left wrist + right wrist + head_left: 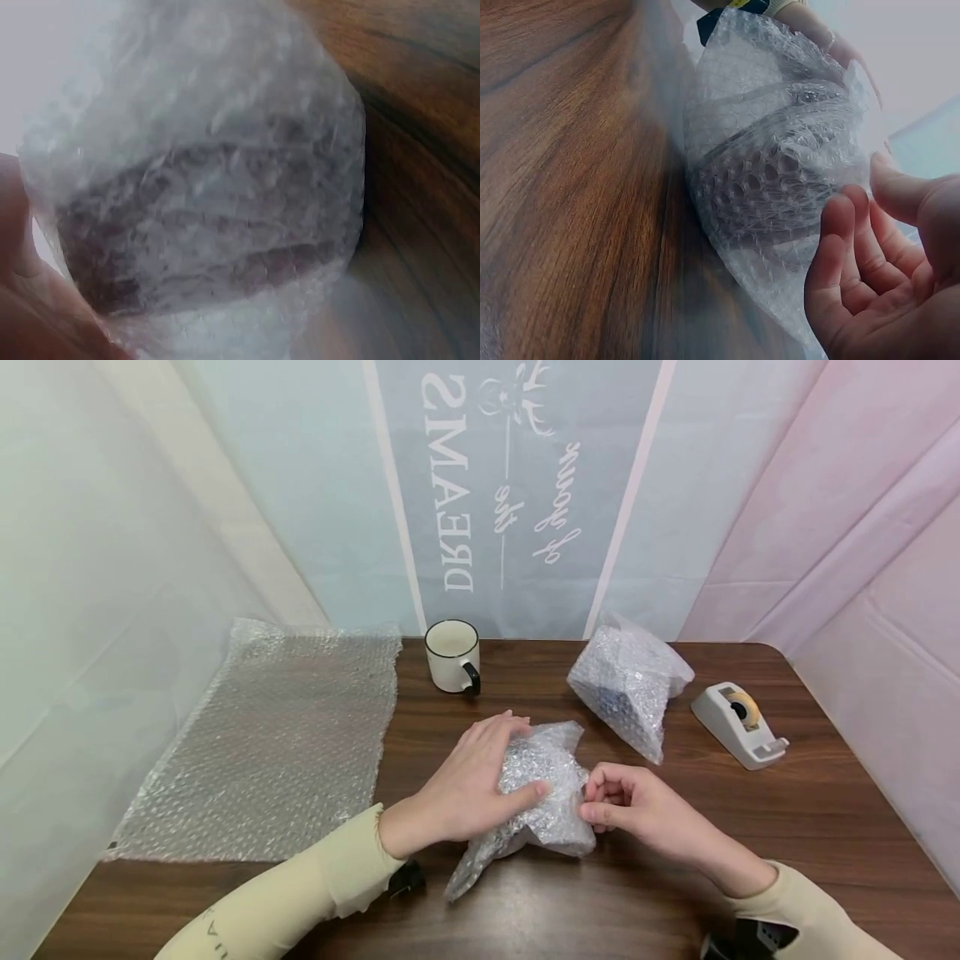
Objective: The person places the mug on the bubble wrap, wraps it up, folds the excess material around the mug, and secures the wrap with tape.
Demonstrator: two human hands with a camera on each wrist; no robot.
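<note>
A bundle of bubble wrap (558,781) lies on the table in front of me, with something dark showing through its layers in the left wrist view. My left hand (480,777) rests over its left side, fingers extended along the far edge and thumb laid across the top. At the bundle's right side, my right hand (637,806) pinches the wrap's edge between thumb and curled fingers. The right wrist view shows these fingertips (838,214) close against the folded plastic. What is wrapped inside is hidden by the layers.
A white mug (452,656) with a black handle stands at the back. Left of it, a flat bubble wrap sheet (277,743) covers the table. Another wrapped bundle (630,681) sits back right, beside a white tape dispenser (738,727). Cloth walls border the wooden table (810,827).
</note>
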